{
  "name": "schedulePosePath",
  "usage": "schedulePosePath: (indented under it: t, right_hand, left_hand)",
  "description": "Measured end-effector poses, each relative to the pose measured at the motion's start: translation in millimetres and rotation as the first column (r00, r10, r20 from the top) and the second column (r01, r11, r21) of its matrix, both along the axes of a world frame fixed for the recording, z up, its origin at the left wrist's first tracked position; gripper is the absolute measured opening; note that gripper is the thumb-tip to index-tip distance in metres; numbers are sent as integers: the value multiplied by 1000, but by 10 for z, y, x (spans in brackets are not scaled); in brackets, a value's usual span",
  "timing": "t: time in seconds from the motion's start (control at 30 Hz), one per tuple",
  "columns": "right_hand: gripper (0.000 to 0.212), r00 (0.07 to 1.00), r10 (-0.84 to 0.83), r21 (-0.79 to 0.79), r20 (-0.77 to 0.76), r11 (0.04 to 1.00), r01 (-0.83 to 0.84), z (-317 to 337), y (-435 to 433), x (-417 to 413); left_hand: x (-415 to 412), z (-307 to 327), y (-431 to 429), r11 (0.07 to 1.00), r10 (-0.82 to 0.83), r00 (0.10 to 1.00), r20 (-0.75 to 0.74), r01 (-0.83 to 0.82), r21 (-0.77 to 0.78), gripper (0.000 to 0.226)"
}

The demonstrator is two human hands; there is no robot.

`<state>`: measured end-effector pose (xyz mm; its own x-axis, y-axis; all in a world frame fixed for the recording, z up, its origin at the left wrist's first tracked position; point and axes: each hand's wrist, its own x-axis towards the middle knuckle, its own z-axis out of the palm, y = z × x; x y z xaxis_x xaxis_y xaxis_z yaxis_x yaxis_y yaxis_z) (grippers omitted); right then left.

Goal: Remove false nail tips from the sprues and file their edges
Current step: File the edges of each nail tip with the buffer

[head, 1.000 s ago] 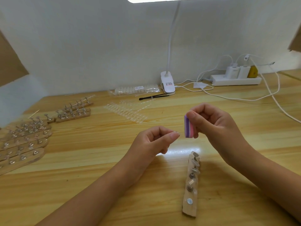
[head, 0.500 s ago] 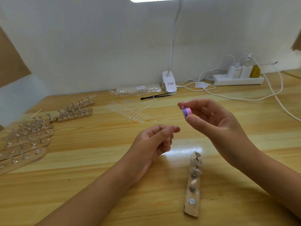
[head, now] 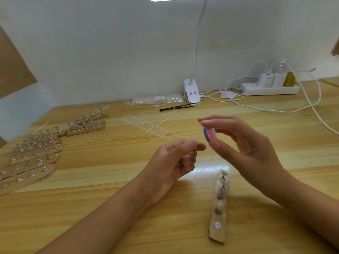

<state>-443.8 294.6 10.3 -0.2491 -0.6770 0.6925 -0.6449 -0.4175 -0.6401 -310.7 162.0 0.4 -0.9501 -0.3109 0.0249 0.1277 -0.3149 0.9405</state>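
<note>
My right hand [head: 244, 145] pinches a small purple-and-pink filing block [head: 209, 134] between thumb and fingers, held above the table. My left hand [head: 174, 162] is just left of it, fingers curled, thumb and forefinger pinching a clear nail tip [head: 199, 146] that is blurred and hard to make out. Clear sprues of nail tips [head: 145, 123] lie on the table beyond the hands. A wooden holder strip [head: 219, 208] with several nail stands sits below my right hand.
Several wooden holder strips [head: 31, 158] with metal stands lie at the left. A bag of nail tips [head: 157, 99], a black tool [head: 174, 108], a clip lamp [head: 191, 92] and a power strip [head: 269, 88] with cables stand along the back wall.
My right hand has turned the filing block from upright to flat-on-edge and raised it slightly. My left hand stayed near the same spot, still pinching.
</note>
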Motion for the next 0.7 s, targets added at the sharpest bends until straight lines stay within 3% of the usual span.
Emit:
schedulePosePath:
  t: [0.1, 0.23, 0.37, 0.53, 0.63, 0.7]
  right_hand:
    - [28, 997, 55, 26, -50, 998, -53, -25, -20, 38]
    - [24, 996, -46, 69, 74, 997, 41, -47, -19, -39]
    - [25, 995, 97, 3, -7, 995, -97, -43, -10, 68]
    - [27, 996, 1, 56, 87, 998, -6, -37, -1, 1]
    - [28, 997, 73, 2, -13, 997, -73, -31, 5, 85]
    - [26, 999, 47, 51, -18, 998, -46, -39, -16, 59]
  left_hand:
    - [0, 7, 6, 1000, -9, 1000, -13, 9, 12, 18]
    - [5, 4, -9, 1000, 16, 1000, -6, -16, 21, 22]
    - [3, -7, 12, 1000, 9, 1000, -6, -9, 1, 18]
    - [3, 9, 10, 1000, 20, 1000, -15, -20, 10, 21]
    - [1, 3, 26, 1000, 19, 1000, -21, -19, 5, 11]
    - [4, 2, 22, 999, 40, 999, 3, -40, -22, 13]
